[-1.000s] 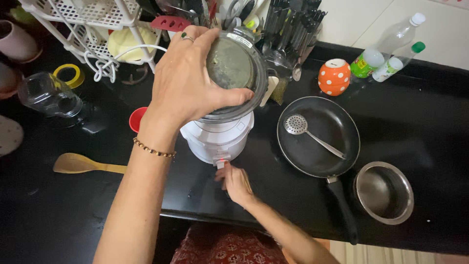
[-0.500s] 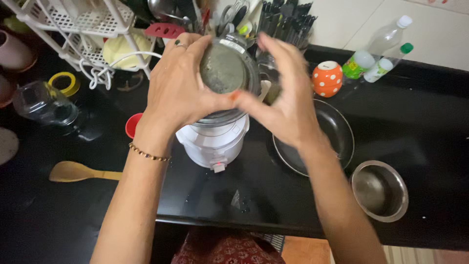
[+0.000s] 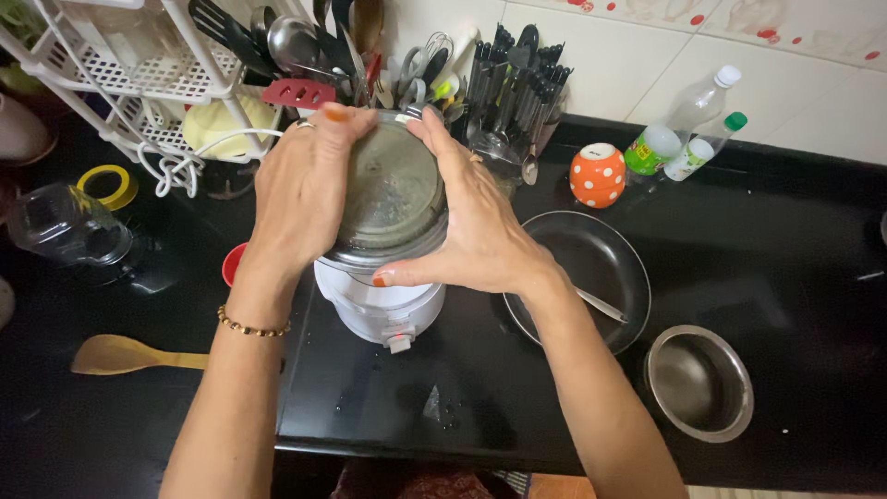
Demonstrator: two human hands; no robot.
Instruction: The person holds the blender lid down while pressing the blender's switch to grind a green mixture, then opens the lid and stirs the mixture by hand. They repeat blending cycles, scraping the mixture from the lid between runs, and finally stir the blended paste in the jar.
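Both hands are clasping a clear blender jar (image 3: 390,189) sitting atop a white mixer base (image 3: 379,300) near the front of a black countertop (image 3: 785,268). The left hand (image 3: 297,189) is wrapping the jar's left side, fingers spread and curling over the far rim; the right hand (image 3: 476,217) is cupping the right side, thumb pressing the near rim and fingers reaching across the top. The hands are hiding most of the jar's wall, and its cloudy lid is making the contents hard to make out. A beaded bracelet (image 3: 249,325) is circling the left wrist.

The right forearm is covering part of a dark frying pan (image 3: 591,268), leaving only a short stretch of a metal utensil handle (image 3: 601,307) showing inside it. A red cup (image 3: 233,263) is peeking out from behind the left wrist. A wooden spatula (image 3: 120,354) is lying left of the left forearm, its handle running behind the arm. A white wire rack (image 3: 139,74) is being cut off by the top-left corner, and a clear glass jar (image 3: 65,226) is lying on its side below it.

A crowded utensil holder (image 3: 499,92) is standing just behind the jar, leaving little room at the back. To the right, an orange spotted pot (image 3: 597,175), two plastic bottles (image 3: 688,134) and a steel bowl (image 3: 698,382) are standing apart, with bare counter between them. The counter's front edge is running just below the base.
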